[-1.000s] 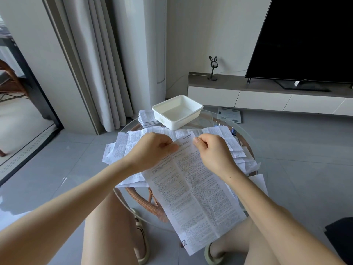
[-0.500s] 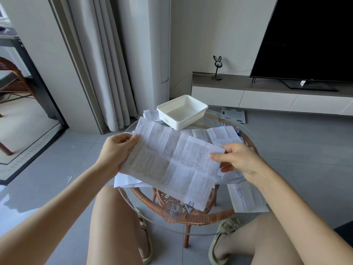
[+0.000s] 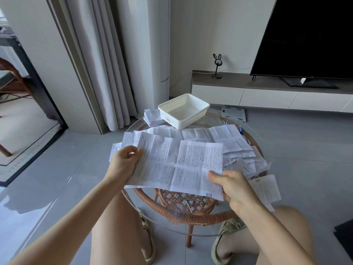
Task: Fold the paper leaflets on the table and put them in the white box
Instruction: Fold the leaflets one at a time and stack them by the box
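Observation:
A large creased leaflet (image 3: 179, 165), printed in small text, is spread out flat and held just above the round glass table (image 3: 254, 229). My left hand (image 3: 124, 163) grips its left edge with curled fingers. My right hand (image 3: 232, 185) pinches its near right corner between thumb and fingers. Several more unfolded leaflets (image 3: 231, 139) lie scattered over the tabletop beneath and beyond it. The white box (image 3: 184, 110) stands at the table's far edge, and I see nothing inside it. A stack of folded leaflets (image 3: 152, 116) lies just left of the box.
The glass top rests on a wicker base (image 3: 191, 213). Binder clips (image 3: 241, 129) lie at the far right of the table. One leaflet (image 3: 265, 188) hangs off the right edge. My knees and sandals are under the near rim. A TV cabinet (image 3: 267, 92) stands behind.
The leaflet has been turned from lengthwise toward me to lying crosswise. My hands have parted from its top middle to its left edge and near right corner.

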Tool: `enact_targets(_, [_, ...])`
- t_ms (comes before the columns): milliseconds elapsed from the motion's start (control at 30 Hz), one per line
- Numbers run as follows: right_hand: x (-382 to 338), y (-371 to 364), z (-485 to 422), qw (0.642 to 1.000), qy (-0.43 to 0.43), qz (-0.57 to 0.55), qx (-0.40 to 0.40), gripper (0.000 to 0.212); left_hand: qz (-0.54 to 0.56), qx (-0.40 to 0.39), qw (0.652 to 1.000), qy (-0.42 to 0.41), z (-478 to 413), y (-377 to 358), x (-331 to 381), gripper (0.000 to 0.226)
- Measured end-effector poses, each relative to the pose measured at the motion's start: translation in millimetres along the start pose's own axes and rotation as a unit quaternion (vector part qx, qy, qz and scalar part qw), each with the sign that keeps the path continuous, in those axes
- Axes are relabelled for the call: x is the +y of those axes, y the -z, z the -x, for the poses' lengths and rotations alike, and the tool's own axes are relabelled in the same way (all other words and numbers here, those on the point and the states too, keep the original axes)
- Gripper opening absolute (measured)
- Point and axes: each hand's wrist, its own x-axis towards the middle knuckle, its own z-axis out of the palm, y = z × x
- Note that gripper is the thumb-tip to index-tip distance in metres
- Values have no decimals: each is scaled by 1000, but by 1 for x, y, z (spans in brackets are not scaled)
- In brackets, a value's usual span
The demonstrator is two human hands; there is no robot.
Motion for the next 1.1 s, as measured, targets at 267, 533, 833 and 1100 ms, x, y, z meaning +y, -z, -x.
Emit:
enact_targets(267, [-3, 0, 18, 991, -86, -98, -39, 13, -133, -56, 986, -88, -35, -2, 21, 16])
enact_targets(533, [-3, -3, 23, 972, -85, -203, 87, 10, -434, -72, 728, -526, 43, -35, 15, 52])
enact_targets(833, [4, 7, 55, 985, -50, -161, -33, 26, -375, -119, 743, -542, 47, -53, -19, 43])
enact_targets(1100, [-11, 57, 58, 967, 223, 32, 117, 50, -7, -168, 962, -213, 59, -30, 55, 25])
